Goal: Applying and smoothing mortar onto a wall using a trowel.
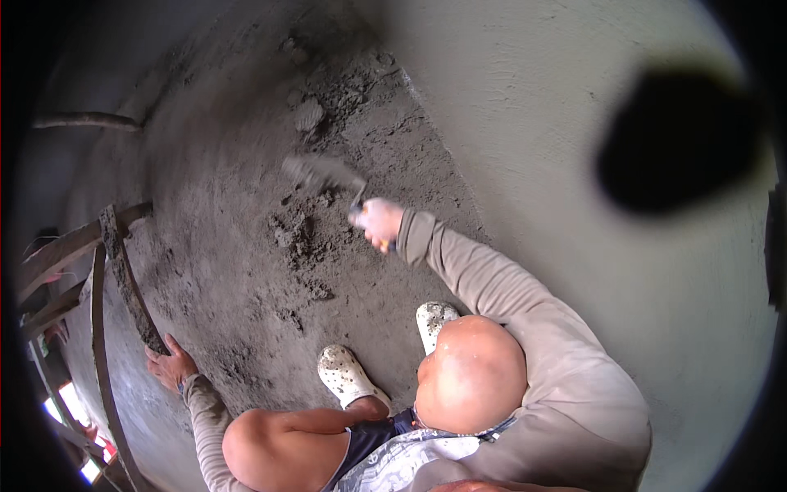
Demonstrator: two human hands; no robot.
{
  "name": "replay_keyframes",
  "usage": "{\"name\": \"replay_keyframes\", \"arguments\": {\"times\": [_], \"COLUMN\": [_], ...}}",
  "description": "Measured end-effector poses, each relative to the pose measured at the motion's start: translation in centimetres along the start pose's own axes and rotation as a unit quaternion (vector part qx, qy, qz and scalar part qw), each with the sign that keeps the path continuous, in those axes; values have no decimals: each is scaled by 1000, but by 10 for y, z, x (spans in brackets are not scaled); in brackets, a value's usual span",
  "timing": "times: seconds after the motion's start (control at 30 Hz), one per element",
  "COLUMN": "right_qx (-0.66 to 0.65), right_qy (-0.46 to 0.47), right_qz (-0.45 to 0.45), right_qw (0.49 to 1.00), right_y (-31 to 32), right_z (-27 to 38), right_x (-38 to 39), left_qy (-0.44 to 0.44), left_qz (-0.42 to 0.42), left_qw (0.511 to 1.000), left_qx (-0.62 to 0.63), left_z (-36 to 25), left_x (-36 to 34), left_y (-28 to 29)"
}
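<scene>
Beyond the bare knees (471,377) and the white, mud-speckled clogs (348,375), the left hand (170,365) has its thumb and fingers closed about the near end of a long, narrow, mortar-caked wooden strip (127,275). Farther out, the right hand (379,222) wraps its fingers fully around the handle of a grey metal trowel (326,172), its motion-blurred blade above crumbly dark-grey mortar (302,238), with a smooth pale-grey plastered surface (525,107) to the right.
</scene>
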State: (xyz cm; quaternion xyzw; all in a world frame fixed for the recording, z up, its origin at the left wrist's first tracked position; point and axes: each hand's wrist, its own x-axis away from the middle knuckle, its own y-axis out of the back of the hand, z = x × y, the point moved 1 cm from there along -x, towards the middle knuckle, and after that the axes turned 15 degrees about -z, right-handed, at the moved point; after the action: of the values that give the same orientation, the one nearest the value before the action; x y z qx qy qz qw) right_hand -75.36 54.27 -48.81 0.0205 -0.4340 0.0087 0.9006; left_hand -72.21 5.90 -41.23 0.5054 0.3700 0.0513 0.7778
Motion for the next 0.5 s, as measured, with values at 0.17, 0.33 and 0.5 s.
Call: {"name": "replay_keyframes", "arguments": {"times": [0.17,0.33,0.5], "right_qx": [-159,-126,-140], "right_qy": [-5,34,23], "right_qz": [-131,-258,-269], "right_qw": [979,957,953], "right_y": [50,119,114], "right_z": [-1,-8,-19], "right_x": [10,-12,-43], "left_qy": [-10,2,-2], "left_qz": [7,-5,-5], "left_qw": [1000,1000,1000], "left_qx": [9,-2,-8], "left_z": [-1,1,-1], "left_x": [3,3,3], "left_y": [3,-4,-7]}}
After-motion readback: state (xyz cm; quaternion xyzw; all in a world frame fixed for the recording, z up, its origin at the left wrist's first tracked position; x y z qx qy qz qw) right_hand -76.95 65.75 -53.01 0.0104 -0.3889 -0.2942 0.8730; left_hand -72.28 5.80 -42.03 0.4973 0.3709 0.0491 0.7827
